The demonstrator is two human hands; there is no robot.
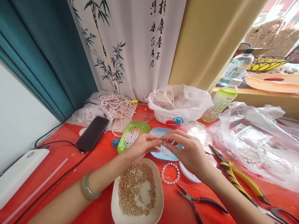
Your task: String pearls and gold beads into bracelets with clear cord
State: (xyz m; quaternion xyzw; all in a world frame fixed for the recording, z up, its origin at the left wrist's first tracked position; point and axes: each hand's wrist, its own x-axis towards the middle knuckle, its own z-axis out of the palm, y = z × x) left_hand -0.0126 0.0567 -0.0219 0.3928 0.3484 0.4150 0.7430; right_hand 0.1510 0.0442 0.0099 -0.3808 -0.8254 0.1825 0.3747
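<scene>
Fingertips of left hand [140, 146] and right hand [190, 149] brought together over the blue tray [156, 132], bent as for a fine pinch. Cannot tell for certain the thing between them, too small and partly covered by the fingers. Inside the blue tray, below the hands, a loose heap of silvery pieces [165, 151]. Just beside it, to the left, the green tray [144, 126] with pale beads [130, 138]. Nearer to the body, the cream tray [146, 193] full of many gold beads [127, 199]. Right of this one, flat on the red table [93, 160], a closed ring of pearly beads, namely a bracelet [170, 182]. Near to it, small pliers [193, 199], jaws a little apart; beside the right forearm, yellow-and-black pliers [227, 168]. Farther back, a white plastic bag [179, 109], and at left a black phone [92, 132] near pink bead strings [114, 105].
</scene>
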